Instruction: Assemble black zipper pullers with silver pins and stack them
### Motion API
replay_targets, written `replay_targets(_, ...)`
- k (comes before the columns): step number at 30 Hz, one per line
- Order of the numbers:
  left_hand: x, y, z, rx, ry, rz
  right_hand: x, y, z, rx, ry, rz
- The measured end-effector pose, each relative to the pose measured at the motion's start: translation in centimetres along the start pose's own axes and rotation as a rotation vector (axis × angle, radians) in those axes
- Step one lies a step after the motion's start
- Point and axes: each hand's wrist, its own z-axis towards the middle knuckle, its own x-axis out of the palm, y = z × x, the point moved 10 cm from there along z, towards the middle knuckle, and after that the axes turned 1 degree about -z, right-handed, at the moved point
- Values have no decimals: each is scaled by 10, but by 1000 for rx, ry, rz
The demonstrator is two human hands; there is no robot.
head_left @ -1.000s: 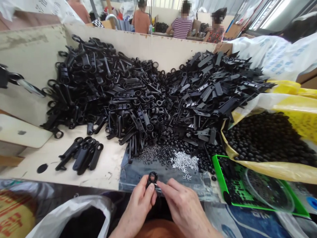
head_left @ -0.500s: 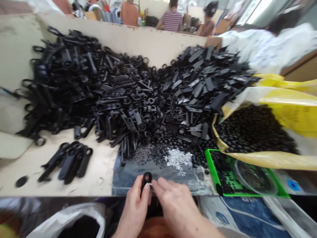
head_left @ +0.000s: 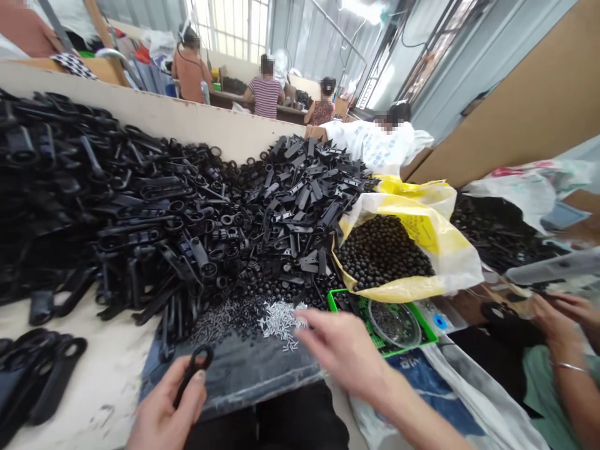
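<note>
My left hand [head_left: 169, 400] grips a black plastic handle piece with a ring at its end [head_left: 201, 358], held above the front edge of the dark work mat [head_left: 244, 369]. The ring stands up out of my closed fingers. Over to the right, my right hand [head_left: 347, 350] is stretched out at a small heap of silver metal pins [head_left: 281, 322]. Its thumb and forefinger are slightly apart at the heap's right side, with nothing visible between them. Small dark grey bits [head_left: 210, 325] lie left of the pins.
Black ringed parts [head_left: 140, 206] and flat black pieces [head_left: 300, 181] are piled behind. A yellow-white bag [head_left: 450, 262] of black beads stands right, above a green tray [head_left: 429, 340]. Several finished-looking pieces [head_left: 51, 375] lie left. A co-worker's hands [head_left: 562, 319] are at far right.
My right hand has left the black handle piece and reached to the silver pins. My left hand still holds the piece. The view has turned right and up.
</note>
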Motion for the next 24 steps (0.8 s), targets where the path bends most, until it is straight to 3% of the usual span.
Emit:
replay_targets(3, 23, -7, -8, -112, 60, -252, -4, -29, 45, 46, -48, -183)
replay_targets(6, 49, -14, -14, -154, 170, -396, 11, -35, 78, 12, -47, -242)
replay_targets(10, 65, -7, -16, -294, 297, -619, 25, -35, 87, -34, -98, -264)
replay_targets(14, 63, 0, -13, -358, 308, -789, 15, -36, 75, -60, -202, -229)
replay_targets(16, 63, 2, -12, -358, 307, -810, 5, -24, 61, -96, -283, -183)
replay_targets(19, 66, 3, -13, -331, 293, -825, -8, 18, 27, -276, -442, 43)
replay_targets(21, 68, 2, -13, -299, 266, -841, -2, 49, 8, -377, -444, 184)
replay_targets(24, 70, -2, -15, -249, 238, -906, 13, 78, -2, -379, -401, 284)
